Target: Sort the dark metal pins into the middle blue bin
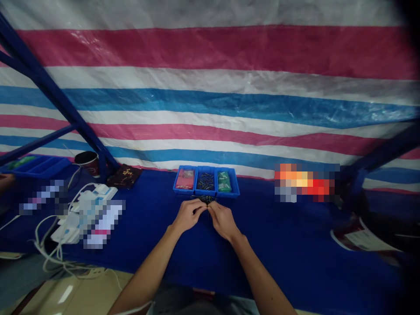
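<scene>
My left hand [188,215] and my right hand [223,219] meet at the fingertips above the blue table [203,258]. Both are closed in a pinch, and whatever sits between the fingers is too small to make out. Just behind the fingertips lies a small pile of dark, thin screw-like pieces [206,199]. Beyond it stand three joined blue bins [206,193]. Pink material [184,180] fills the left bin, more dark screw-like pieces [205,180] lie in the middle one, and the right one holds small white pieces on green [224,181].
To the left are a white power strip [70,223] with tangled cables, a brown packet [124,176], a cup [88,163] and another blue tray [42,166]. Another person's hand [5,180] shows at the left edge. A dark round container [367,236] stands right. Striped sheeting [210,100] hangs behind.
</scene>
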`<move>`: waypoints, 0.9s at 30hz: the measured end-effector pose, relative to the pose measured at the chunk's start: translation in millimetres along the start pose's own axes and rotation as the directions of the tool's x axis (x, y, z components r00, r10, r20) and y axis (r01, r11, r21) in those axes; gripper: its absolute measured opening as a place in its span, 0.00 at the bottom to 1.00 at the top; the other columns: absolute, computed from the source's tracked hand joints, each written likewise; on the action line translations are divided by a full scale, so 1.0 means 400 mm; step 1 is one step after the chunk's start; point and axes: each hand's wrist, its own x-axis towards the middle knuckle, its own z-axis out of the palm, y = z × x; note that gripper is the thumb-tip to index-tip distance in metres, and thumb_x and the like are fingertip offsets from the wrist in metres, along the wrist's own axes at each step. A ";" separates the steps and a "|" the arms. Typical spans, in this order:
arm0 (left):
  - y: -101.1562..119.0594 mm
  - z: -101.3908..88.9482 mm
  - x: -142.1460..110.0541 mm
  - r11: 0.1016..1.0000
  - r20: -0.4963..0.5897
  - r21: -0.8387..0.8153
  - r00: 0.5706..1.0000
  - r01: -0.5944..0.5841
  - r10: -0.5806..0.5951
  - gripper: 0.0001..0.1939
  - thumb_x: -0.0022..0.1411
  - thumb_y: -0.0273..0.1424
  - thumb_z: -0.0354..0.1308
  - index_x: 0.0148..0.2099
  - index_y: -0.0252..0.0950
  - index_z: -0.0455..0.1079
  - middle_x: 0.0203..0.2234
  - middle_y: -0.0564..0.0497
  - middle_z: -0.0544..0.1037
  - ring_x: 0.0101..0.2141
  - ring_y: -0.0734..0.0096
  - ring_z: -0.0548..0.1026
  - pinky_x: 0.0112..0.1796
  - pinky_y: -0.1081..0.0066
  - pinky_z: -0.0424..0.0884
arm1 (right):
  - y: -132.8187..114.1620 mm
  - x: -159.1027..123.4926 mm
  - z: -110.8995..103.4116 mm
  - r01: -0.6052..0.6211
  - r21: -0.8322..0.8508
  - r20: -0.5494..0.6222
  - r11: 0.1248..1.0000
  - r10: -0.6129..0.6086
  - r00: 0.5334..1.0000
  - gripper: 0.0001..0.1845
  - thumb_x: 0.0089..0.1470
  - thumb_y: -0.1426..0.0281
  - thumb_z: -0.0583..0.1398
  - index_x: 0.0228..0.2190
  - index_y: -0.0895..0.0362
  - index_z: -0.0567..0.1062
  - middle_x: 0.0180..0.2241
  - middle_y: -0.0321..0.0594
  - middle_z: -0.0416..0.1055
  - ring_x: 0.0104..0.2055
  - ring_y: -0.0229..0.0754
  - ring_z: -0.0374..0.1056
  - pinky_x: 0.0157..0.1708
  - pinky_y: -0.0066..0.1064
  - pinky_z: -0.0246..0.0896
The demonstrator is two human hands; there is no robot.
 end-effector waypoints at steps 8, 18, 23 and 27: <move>0.006 0.009 0.001 1.000 0.002 0.014 1.000 -0.026 0.026 0.14 0.72 0.32 0.51 0.37 0.35 0.76 0.30 0.48 0.77 0.31 0.71 0.73 0.36 0.72 0.67 | 0.010 -0.002 0.015 -0.049 -0.046 -0.089 0.998 0.045 0.995 0.21 0.71 0.65 0.47 0.25 0.55 0.65 0.22 0.34 0.65 0.23 0.37 0.61 0.27 0.29 0.49; -0.018 0.011 0.001 0.998 -0.028 -0.017 0.997 0.066 -0.067 0.13 0.70 0.33 0.53 0.36 0.34 0.75 0.25 0.51 0.75 0.26 0.73 0.70 0.32 0.74 0.64 | 0.003 0.003 0.004 0.002 0.170 -0.169 0.985 0.027 0.985 0.10 0.68 0.65 0.54 0.45 0.52 0.75 0.42 0.42 0.74 0.41 0.42 0.72 0.41 0.31 0.65; -0.016 0.010 -0.001 0.997 -0.015 -0.044 0.998 0.068 -0.068 0.13 0.70 0.32 0.53 0.35 0.34 0.75 0.25 0.51 0.76 0.27 0.73 0.71 0.32 0.74 0.64 | 0.011 0.002 0.011 0.030 0.183 -0.184 0.983 0.004 0.983 0.11 0.68 0.68 0.52 0.41 0.52 0.76 0.40 0.41 0.74 0.40 0.41 0.72 0.42 0.32 0.65; -0.015 0.010 -0.001 0.998 -0.012 -0.036 0.999 0.052 -0.053 0.13 0.70 0.33 0.53 0.35 0.34 0.75 0.26 0.51 0.76 0.28 0.72 0.72 0.34 0.73 0.65 | 0.005 0.000 0.006 0.006 0.144 -0.174 0.989 0.019 0.985 0.12 0.68 0.68 0.52 0.38 0.53 0.75 0.36 0.40 0.73 0.35 0.40 0.71 0.38 0.30 0.64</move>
